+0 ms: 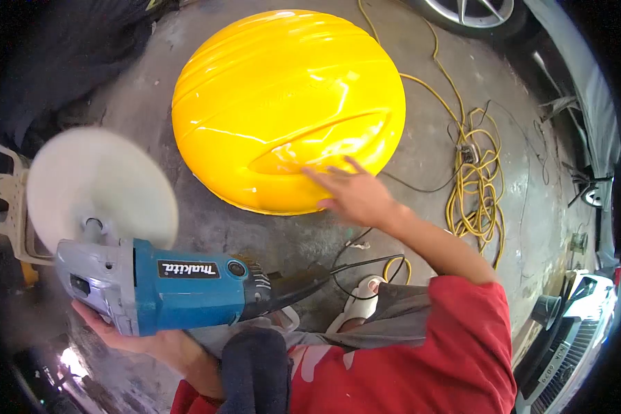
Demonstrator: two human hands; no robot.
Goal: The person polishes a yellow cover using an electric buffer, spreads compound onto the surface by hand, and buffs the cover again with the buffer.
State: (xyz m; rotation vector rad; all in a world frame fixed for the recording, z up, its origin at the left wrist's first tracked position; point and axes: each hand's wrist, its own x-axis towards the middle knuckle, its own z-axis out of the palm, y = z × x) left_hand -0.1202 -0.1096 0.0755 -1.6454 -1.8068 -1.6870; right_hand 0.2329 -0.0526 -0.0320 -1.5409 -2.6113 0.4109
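A teal and grey Makita polisher lies across the lower left, with a large round white pad whose surface looks smeared. My left hand is wrapped under the polisher's grey head and holds it up; part of the fingers is hidden behind the tool. Over the lower edge of a glossy yellow moulded panel, my right hand has its fingers spread, the tips at or just above a whitish, shiny hollow in the surface. Nothing is held in the right hand.
A coiled yellow cord lies on the concrete floor to the right. The polisher's black cable runs by my feet. A beige plastic stand is at the left, a car wheel top right, a car front lower right.
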